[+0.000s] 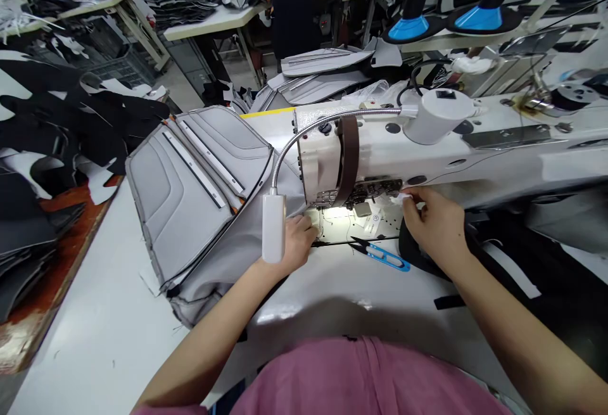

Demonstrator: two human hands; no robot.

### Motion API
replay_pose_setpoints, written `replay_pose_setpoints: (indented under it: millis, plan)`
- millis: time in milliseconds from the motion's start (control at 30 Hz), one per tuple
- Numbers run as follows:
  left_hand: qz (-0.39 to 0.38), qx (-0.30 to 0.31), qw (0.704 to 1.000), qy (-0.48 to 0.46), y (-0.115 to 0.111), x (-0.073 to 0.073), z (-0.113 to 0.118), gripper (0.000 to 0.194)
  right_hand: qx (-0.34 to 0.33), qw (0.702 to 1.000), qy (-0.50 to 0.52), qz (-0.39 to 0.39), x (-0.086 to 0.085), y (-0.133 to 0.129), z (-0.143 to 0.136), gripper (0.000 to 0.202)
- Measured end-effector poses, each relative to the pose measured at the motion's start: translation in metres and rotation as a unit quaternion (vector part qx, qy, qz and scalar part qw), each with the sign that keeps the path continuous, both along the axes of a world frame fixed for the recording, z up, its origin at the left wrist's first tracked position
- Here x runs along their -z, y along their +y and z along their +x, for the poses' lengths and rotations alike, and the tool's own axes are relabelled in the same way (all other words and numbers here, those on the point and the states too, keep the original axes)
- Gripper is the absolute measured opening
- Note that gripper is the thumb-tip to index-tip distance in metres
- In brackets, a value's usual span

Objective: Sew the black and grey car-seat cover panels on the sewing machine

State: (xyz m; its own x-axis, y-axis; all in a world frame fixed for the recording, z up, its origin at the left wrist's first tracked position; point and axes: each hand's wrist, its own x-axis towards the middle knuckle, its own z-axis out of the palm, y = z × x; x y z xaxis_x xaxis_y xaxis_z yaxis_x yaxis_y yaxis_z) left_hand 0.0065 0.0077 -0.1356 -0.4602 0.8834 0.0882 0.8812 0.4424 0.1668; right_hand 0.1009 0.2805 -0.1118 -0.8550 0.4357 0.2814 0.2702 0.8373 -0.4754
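Observation:
A white sewing machine (380, 149) spans the middle and right, its lamp (274, 228) hanging on a bent metal neck. My left hand (299, 241) rests beside the lit needle plate, its fingers together at the edge of grey padded fabric (190, 193); what they hold, if anything, is hidden. On the other side of the plate, my right hand (434, 222) pinches something small and white (398, 198) near the machine's front. Blue thread snips (382, 255) lie on the table between my hands. Black fabric (503, 263) lies under and beyond my right wrist.
Dark cut pieces (71, 111) are heaped at the left on a brown board. More grey padded panels (323, 73) lie behind the machine. Two blue-and-black thread cone stands (413, 27) rise at the back right. A person in dark clothes (292, 3) stands at a far table.

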Motion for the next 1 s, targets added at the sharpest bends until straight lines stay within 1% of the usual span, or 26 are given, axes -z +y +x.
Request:
replay_pose_setpoints:
  millis: [33,67,133,167,200,267,333,400,500,567,667,733,800,900,967,1000]
  plan:
    - [-0.007,-0.001,1.0,0.005,0.0,0.0,0.001,0.027,0.007,0.998,0.017,-0.068,-0.001,-0.009,0.004,0.022]
    - [-0.017,-0.001,1.0,0.011,0.0,-0.001,0.001,0.027,0.004,0.989,0.025,-0.146,-0.002,-0.02,0.006,0.021]
    - [-0.034,0.0,0.999,0.023,0.0,-0.002,0.003,0.026,-0.031,0.954,0.014,-0.298,0.002,-0.043,0.007,0.022]
    - [-0.038,0.006,0.999,0.028,0.0,-0.002,0.003,0.028,-0.052,0.934,-0.006,-0.353,0.006,-0.054,0.004,0.023]
    - [-0.04,0.013,0.999,0.032,-0.001,-0.001,0.003,0.031,-0.068,0.92,-0.033,-0.385,0.01,-0.065,0.001,0.023]
    - [-0.037,0.029,0.998,0.04,-0.002,0.0,0.004,0.036,-0.078,0.911,-0.079,-0.398,0.019,-0.084,-0.01,0.019]
    - [-0.032,0.033,0.998,0.047,-0.003,0.003,0.005,0.04,-0.074,0.916,-0.105,-0.38,0.027,-0.095,-0.022,0.011]
    - [-0.036,0.019,0.998,0.051,-0.001,0.004,0.007,0.04,-0.078,0.93,-0.115,-0.34,0.033,-0.1,-0.033,0.007]
    - [-0.067,-0.017,0.997,0.045,0.005,0.0,0.011,0.034,-0.113,0.958,-0.12,-0.233,0.038,-0.098,-0.039,0.006]
    - [-0.088,-0.032,0.995,0.037,0.009,-0.005,0.013,0.031,-0.138,0.967,-0.122,-0.177,0.04,-0.095,-0.038,0.01]
    - [-0.103,-0.032,0.994,0.025,0.013,-0.011,0.015,0.032,-0.172,0.965,-0.13,-0.147,0.039,-0.091,-0.03,0.02]
    - [-0.105,-0.03,0.994,0.025,0.014,-0.011,0.015,0.033,-0.195,0.96,-0.144,-0.138,0.036,-0.09,-0.023,0.026]
    - [-0.104,-0.027,0.994,0.033,0.013,-0.008,0.015,0.034,-0.219,0.957,-0.155,-0.109,0.033,-0.089,-0.018,0.029]
    - [-0.101,-0.02,0.994,0.046,0.012,-0.005,0.014,0.035,-0.249,0.956,-0.155,-0.026,0.032,-0.094,-0.015,0.024]
    - [-0.1,-0.022,0.994,0.042,0.013,-0.006,0.014,0.034,-0.253,0.955,-0.155,0.02,0.032,-0.1,-0.016,0.016]
    - [-0.098,-0.026,0.994,0.038,0.013,-0.007,0.014,0.033,-0.249,0.956,-0.154,0.03,0.032,-0.102,-0.016,0.014]
